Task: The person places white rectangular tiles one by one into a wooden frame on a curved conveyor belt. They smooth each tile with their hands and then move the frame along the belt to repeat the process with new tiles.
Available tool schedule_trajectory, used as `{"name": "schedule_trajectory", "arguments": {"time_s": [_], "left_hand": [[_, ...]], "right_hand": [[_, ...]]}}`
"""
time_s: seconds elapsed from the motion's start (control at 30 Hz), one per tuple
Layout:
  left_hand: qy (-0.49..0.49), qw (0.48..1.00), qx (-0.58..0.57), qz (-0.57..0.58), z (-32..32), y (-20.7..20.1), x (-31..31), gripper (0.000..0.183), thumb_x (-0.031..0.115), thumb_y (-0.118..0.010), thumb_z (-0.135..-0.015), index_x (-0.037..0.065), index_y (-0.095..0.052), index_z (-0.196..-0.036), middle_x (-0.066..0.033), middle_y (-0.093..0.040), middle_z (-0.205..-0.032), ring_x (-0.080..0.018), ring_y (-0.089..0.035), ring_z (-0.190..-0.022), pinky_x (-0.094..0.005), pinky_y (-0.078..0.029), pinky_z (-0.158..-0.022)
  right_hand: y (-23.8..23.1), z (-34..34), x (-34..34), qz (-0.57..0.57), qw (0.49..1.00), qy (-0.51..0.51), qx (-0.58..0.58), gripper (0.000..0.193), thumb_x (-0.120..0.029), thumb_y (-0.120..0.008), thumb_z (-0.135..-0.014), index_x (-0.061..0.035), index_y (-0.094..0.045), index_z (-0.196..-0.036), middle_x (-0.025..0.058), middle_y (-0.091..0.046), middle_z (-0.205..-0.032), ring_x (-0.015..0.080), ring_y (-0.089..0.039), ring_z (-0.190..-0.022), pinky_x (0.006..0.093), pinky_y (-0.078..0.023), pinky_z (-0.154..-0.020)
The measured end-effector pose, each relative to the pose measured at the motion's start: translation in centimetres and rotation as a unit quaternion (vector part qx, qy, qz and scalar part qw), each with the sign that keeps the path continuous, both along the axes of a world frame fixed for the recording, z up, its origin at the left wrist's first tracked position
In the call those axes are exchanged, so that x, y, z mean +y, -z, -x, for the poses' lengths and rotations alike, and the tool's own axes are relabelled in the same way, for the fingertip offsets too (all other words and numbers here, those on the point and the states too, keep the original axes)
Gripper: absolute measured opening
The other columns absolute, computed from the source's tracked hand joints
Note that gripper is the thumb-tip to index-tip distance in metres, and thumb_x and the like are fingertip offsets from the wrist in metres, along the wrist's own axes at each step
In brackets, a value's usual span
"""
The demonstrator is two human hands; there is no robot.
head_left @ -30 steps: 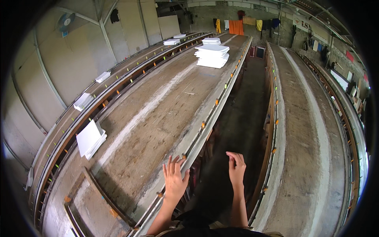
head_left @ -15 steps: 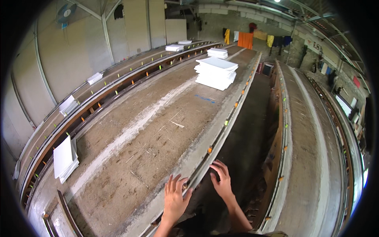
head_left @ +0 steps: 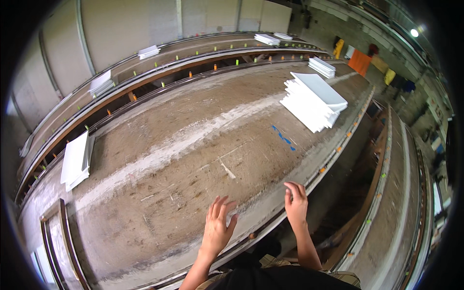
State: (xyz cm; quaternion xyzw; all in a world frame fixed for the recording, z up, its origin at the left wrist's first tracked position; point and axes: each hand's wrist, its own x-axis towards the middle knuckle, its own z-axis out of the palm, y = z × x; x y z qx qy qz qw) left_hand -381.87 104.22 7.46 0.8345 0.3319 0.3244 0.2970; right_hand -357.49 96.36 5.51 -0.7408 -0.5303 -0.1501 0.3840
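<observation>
The fingers of the left hand point(head_left: 217, 229), low in the middle of the frame, are parted and loosely curled, with the thumb apart; they have hold of nothing. The right hand point(head_left: 296, 205), a little higher and to the right, is also empty, fingers bent and thumb separated from them. Both are near the close edge of a long table point(head_left: 188, 198); whether either touches it cannot be told.

Nearest beyond the right hand, right of upper centre, stands a tall stack of white sheets point(head_left: 314, 104), plain and flat, its layers unevenly squared so that corners jut out. A smaller white pile point(head_left: 321, 67) lies just behind it, and another white bundle point(head_left: 76, 159) sits at the left.

The tabletop is brown, scuffed and pitted, with a pale streak point(head_left: 193, 128) along its length and blue marks point(head_left: 283, 138) just below the tall stack. A brown frame point(head_left: 71, 239) lies at the lower left.

Farther out, a second table point(head_left: 183, 52) with white piles crosses the upper left, before panelled walls point(head_left: 130, 24). A third table point(head_left: 394, 208) fills the lower right. An orange cloth point(head_left: 359, 63) hangs at the upper right, below a bright lamp point(head_left: 414, 33).
</observation>
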Motion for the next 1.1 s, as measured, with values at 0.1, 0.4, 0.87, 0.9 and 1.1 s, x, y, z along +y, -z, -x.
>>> {"name": "schedule_trajectory", "arguments": {"time_s": [0.1,0.4,0.87,0.9,1.1], "left_hand": [[-0.041,0.998,0.056,-0.01,-2.9,-1.3,0.0,0.037,0.011,-0.063,-0.08,0.008,-0.052,-0.116,-0.0151,-0.046,-0.128,-0.0352,-0.036,-0.126,-0.0463,-0.033,-0.101],[-0.066,0.996,-0.011,0.049,-27.5,-4.2,1.8,0.033,0.004,-0.062,-0.079,0.005,-0.056,-0.112,-0.0163,-0.051,-0.124,-0.0335,-0.047,-0.118,-0.0391,-0.037,-0.099],[-0.145,0.92,-0.215,0.293,-60.0,-4.9,14.1,0.048,0.031,-0.048,-0.094,0.007,-0.031,-0.133,-0.0103,-0.049,-0.11,-0.0172,-0.053,-0.098,-0.0285,-0.044,-0.077],[-0.145,0.921,-0.217,0.29,-60.2,-4.5,14.5,0.049,0.031,-0.049,-0.094,0.006,-0.03,-0.132,-0.0121,-0.048,-0.109,-0.0175,-0.055,-0.095,-0.027,-0.045,-0.075],[-0.114,0.899,-0.273,0.323,-61.0,-7.0,13.3,0.052,0.031,-0.044,-0.094,0.01,-0.028,-0.138,-0.0096,-0.049,-0.12,-0.0156,-0.049,-0.102,-0.029,-0.041,-0.079]], "right_hand": [[-0.4,-6.2,1.6,-0.011,1.0,0.008,-0.008,0.022,0.001,-0.058,-0.078,-0.0066,-0.059,-0.098,0.0083,-0.06,-0.097,0.0289,-0.056,-0.09,0.0385,-0.046,-0.076],[-2.7,-32.6,3.7,-0.091,0.994,-0.025,0.051,0.016,0.002,-0.053,-0.083,-0.0036,-0.061,-0.096,0.0116,-0.059,-0.1,0.0294,-0.055,-0.095,0.0381,-0.045,-0.08],[-6.8,-55.3,13.4,-0.087,0.986,-0.047,0.135,0.056,-0.012,-0.062,-0.082,-0.0049,-0.035,-0.131,0.0208,-0.034,-0.13,0.0378,-0.034,-0.121,0.0465,-0.037,-0.098],[-6.3,-55.7,13.5,-0.093,0.985,-0.053,0.137,0.056,-0.011,-0.063,-0.081,-0.0058,-0.036,-0.131,0.0211,-0.032,-0.131,0.0384,-0.033,-0.121,0.0476,-0.037,-0.097],[-6.2,-56.5,13.7,-0.11,0.976,-0.081,0.17,0.058,-0.014,-0.063,-0.082,-0.0068,-0.034,-0.132,0.0209,-0.031,-0.131,0.0374,-0.036,-0.119,0.0468,-0.038,-0.096]]}}
